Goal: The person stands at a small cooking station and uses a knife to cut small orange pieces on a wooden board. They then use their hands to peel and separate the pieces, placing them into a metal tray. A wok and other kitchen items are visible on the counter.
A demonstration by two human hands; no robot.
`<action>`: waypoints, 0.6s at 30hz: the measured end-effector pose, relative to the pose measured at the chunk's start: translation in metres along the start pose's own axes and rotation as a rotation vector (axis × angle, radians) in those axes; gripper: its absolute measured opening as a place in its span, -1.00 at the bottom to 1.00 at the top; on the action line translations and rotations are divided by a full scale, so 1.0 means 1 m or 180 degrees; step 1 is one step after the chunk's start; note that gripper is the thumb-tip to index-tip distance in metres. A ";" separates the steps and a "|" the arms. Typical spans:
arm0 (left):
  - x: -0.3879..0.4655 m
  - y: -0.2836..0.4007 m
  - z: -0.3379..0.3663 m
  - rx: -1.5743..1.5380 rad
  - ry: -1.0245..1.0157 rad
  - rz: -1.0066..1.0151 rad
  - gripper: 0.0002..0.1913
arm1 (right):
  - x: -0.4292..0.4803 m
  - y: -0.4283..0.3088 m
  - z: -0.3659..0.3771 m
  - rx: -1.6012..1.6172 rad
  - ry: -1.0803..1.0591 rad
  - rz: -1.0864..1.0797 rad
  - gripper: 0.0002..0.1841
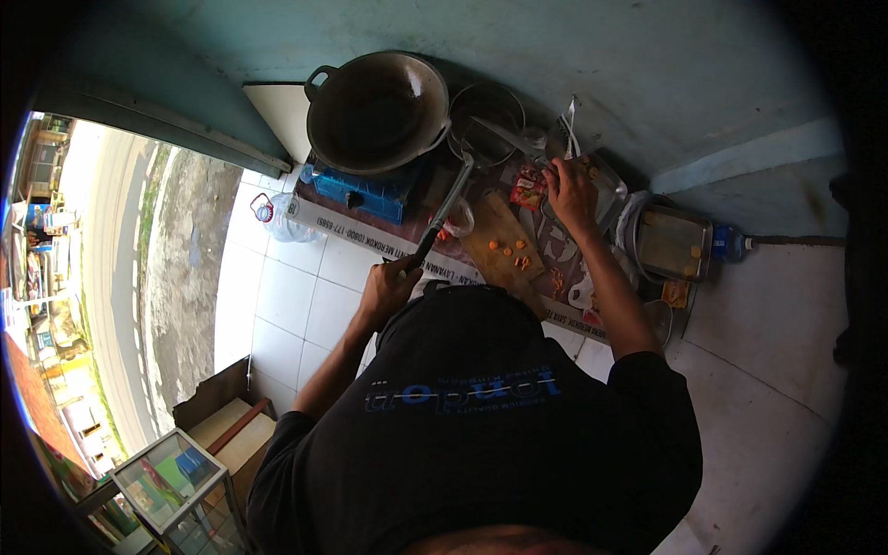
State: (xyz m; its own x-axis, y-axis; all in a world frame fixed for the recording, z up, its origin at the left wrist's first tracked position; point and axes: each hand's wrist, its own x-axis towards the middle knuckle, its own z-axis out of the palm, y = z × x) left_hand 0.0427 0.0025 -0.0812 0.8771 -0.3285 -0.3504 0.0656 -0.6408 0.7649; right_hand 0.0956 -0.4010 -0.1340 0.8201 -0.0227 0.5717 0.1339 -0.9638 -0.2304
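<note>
My left hand [390, 291] grips the black handle of a long metal cooking utensil [454, 194]. Its far end reaches the rim of a round metal pot [485, 114]; I cannot tell its exact kind. In my right hand [574, 198] is a knife [510, 137], its blade pointing left over that pot. Below the blade, a red food sachet [528, 189] lies beside a metal tray [607, 191], partly hidden by my right hand and forearm. Cut orange pieces [508, 246], probably carrot, rest on a wooden cutting board [485, 222] between my hands.
A large wok [378, 111] sits on a blue gas stove [361, 194] at the back left. Beyond the mat's [340, 225] left edge stands a plastic water jug [288, 218]. A rectangular metal pan [671, 239] and a blue-labelled bottle [730, 243] are at right, near the wall [728, 90].
</note>
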 end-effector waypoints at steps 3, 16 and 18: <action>0.001 0.000 -0.001 -0.0109 -0.0008 0.0015 -0.68 | 0.002 0.000 0.000 0.0029 -0.0053 0.0124 -0.75; 0.001 0.002 -0.002 -0.0132 0.0204 0.0185 -0.68 | 0.010 -0.018 -0.011 -0.0019 -0.0238 0.0403 -0.75; 0.000 0.003 -0.003 -0.0156 0.0137 -0.0049 -0.67 | 0.012 -0.022 -0.013 0.0049 -0.0091 0.0434 -0.75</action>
State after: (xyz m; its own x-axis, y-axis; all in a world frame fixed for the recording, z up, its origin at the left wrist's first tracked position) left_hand 0.0440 0.0028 -0.0771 0.8954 -0.2880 -0.3397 0.1016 -0.6105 0.7855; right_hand 0.0954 -0.3837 -0.1120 0.8468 -0.1453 0.5116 0.0286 -0.9481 -0.3166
